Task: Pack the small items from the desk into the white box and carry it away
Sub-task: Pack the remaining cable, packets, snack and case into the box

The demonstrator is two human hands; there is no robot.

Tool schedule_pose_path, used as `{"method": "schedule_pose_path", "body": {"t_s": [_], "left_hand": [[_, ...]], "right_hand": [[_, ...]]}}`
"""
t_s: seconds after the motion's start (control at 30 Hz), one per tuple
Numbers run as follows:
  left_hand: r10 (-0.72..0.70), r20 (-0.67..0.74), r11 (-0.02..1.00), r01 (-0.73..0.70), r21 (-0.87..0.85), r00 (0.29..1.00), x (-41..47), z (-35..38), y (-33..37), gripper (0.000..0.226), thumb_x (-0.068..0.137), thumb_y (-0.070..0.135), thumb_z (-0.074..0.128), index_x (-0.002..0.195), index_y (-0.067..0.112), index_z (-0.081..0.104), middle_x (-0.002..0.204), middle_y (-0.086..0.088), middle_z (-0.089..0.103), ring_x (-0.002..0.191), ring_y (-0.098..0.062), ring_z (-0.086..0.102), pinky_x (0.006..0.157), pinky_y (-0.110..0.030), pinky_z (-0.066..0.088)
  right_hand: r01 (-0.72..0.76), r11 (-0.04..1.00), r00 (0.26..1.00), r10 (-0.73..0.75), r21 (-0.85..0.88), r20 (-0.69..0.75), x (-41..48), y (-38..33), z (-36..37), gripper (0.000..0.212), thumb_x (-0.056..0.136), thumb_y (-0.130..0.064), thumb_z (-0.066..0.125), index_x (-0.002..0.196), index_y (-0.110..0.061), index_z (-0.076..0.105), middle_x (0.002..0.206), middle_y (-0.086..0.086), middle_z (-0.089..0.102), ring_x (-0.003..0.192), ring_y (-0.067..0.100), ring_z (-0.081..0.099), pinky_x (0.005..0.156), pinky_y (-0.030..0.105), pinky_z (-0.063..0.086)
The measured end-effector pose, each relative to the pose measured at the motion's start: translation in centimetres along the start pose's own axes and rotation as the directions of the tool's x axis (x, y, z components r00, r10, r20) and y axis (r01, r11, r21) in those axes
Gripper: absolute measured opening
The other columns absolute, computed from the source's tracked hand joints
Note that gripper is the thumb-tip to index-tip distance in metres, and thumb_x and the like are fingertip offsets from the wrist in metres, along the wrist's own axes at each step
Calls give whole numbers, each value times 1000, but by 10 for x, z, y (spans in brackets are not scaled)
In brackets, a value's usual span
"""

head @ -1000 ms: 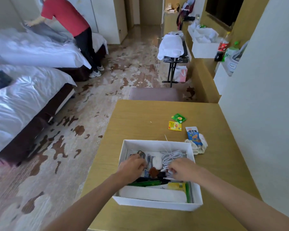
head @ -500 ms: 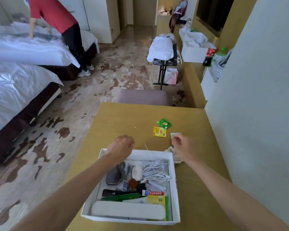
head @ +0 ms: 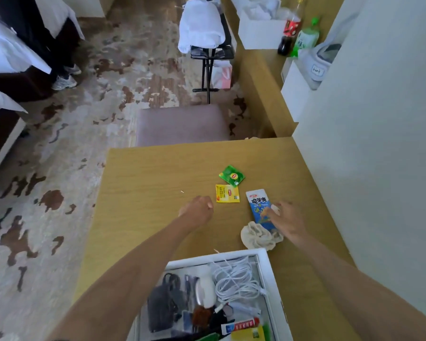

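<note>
- Head view: the blue snack packet [head: 258, 204] lies flat on the desk [head: 158, 183], beyond the white box [head: 207, 260] and toward its right corner.
- Its long axis runs away from the person, with the far end leaning slightly left. The near end touches a crumpled cloth [head: 256, 236].
- The packet is a slim, glossy sachet with a white top band and dark printed characters.
- The right hand [head: 287, 221] is the nearer hand. Its fingers are spread and laid on the packet's near half; no closed pinch is visible.
- The left hand [head: 197, 211] is curled into a loose fist with nothing visible in it, just left of the yellow tea sachet [head: 227, 193].
- The green tea sachet [head: 232, 175] lies just beyond the yellow one.
- The box already holds a coiled white cable [head: 234, 279] and a toothpaste tube [head: 240, 325].
</note>
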State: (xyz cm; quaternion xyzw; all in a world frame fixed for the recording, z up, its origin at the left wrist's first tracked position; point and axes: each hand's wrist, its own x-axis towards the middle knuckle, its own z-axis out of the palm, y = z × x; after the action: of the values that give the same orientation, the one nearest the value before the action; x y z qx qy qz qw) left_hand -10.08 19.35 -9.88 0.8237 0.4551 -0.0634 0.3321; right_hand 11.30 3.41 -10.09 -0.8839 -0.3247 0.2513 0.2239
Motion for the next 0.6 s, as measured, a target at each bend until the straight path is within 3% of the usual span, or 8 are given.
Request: {"method": "schedule_pose_path", "body": {"t_s": [0.17,0.27,0.4,0.5,0.6], "left_hand": [[97,-6,976,-94,198,995,50,11,6,45,87,23,55,129,17,43,136,-4,39,126,-26,37,94,-49,41],[311,-44,905,-282,319,949,65,20,10,43,85,31,56,126,19,46,131,-2,45,122,-23,40,93,-43,41],[555,86,774,-552,310,828,54,45,27,32,91,34,49,114,13,53,117,-8,54,110,-27,49,82,-38,41],[581,131,769,-594,235,804,41,55,39,29,90,33,52,112,15,57,114,-7,56,107,-25,51,77,-32,39],[602,215,744,-638,199,769,30,56,45,37,86,26,58,121,21,53,120,-4,55,109,-23,50,82,-30,40]], "right_hand": [[-23,999,1000,23,-45,-3,13,-3,11,45,85,-41,61,119,-13,57,116,12,56,113,30,52,93,49,47],[-143,987,990,142,68,16,16,0,14,44,83,-35,62,120,-13,55,117,11,58,111,30,55,95,47,46],[-127,977,990,135,173,-38,2,17,22,41,84,-18,64,124,-11,57,115,11,62,107,27,58,93,45,49],[-97,970,991,115,224,-67,-6,26,22,31,92,-10,52,123,-10,58,112,11,63,105,26,59,88,46,53],[-46,966,989,80,253,-127,-9,28,16,25,97,-9,45,117,-6,60,108,13,63,100,26,60,85,47,52]]}}
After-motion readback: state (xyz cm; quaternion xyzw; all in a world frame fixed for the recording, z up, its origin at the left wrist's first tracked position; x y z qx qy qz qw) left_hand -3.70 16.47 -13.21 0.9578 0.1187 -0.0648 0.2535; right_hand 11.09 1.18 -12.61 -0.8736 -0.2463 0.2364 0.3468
